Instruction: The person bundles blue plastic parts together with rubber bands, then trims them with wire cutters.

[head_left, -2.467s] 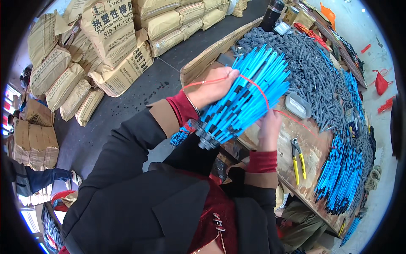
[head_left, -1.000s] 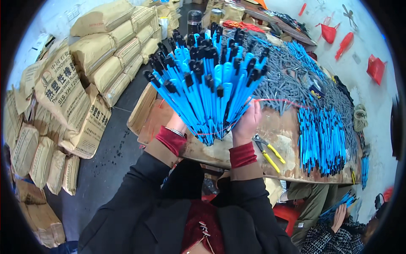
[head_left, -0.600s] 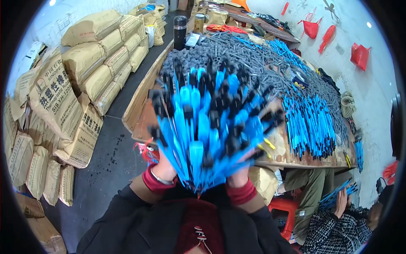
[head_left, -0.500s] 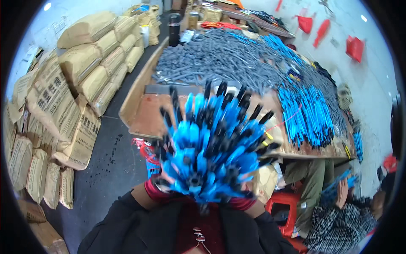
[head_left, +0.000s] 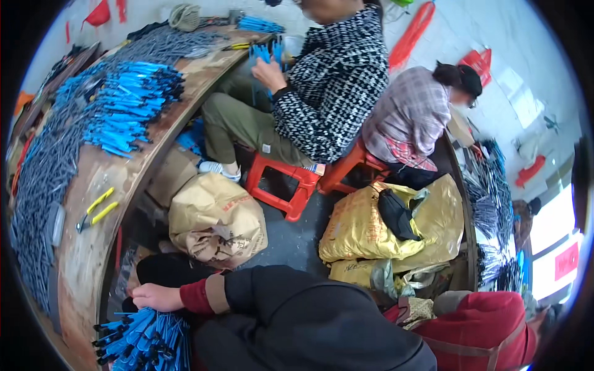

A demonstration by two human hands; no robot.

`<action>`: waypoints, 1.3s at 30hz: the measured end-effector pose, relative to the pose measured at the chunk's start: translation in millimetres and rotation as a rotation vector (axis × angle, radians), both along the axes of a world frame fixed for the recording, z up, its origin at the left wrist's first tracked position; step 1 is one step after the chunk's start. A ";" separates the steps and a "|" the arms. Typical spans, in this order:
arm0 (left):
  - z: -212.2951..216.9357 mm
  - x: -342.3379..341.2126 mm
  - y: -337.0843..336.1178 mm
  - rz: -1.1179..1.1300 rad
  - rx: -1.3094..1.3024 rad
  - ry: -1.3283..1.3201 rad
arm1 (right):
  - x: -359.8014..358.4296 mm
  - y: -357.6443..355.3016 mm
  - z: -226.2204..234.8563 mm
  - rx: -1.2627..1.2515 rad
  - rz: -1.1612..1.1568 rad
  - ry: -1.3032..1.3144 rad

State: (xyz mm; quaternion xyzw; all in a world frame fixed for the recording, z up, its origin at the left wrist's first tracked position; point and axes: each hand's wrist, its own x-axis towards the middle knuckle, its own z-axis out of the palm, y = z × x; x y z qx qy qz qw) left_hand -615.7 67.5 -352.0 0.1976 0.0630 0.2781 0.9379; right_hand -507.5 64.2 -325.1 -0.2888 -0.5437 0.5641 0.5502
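My right hand, with a dark red cuff, is at the lower left beside the table edge. Its fingers are curled closed at the upper end of a bundle of blue strips with black tips. The strips fan downward and left below the hand, partly cut off by the picture's lower edge. My left hand is out of view. On the wooden table near this hand lies yellow-handled pliers. Farther back a pile of blue strips rests beside a heap of grey rods.
A co-worker in a patterned jacket sits on a red stool, holding blue strips. Another person sits behind. A brown paper sack and a yellow sack stand on the floor. Red padded fabric is at lower right.
My view has swung right, showing the seated people and sacks. The bundle, earlier upright between both hands in front of me, is now low at the left by my right hand.
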 end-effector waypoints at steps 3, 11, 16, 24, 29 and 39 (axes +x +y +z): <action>-27.7 -47.0 36.0 0.135 0.076 0.165 | 7.0 15.1 6.8 0.066 0.089 -0.183; -61.2 -168.6 104.1 0.660 0.238 0.625 | -31.5 51.2 11.4 0.270 0.297 -0.481; 10.0 -143.9 83.9 0.356 0.515 0.674 | -40.5 51.2 35.0 0.413 0.255 -0.558; 7.2 -167.7 95.8 0.145 0.581 0.651 | -34.1 103.3 79.8 0.852 0.398 -0.618; 9.7 -171.6 93.2 0.020 0.625 0.648 | -73.0 148.9 79.2 0.910 0.446 -0.526; 79.1 -135.6 61.4 0.336 0.304 0.818 | -26.1 135.4 90.8 0.428 0.652 -0.700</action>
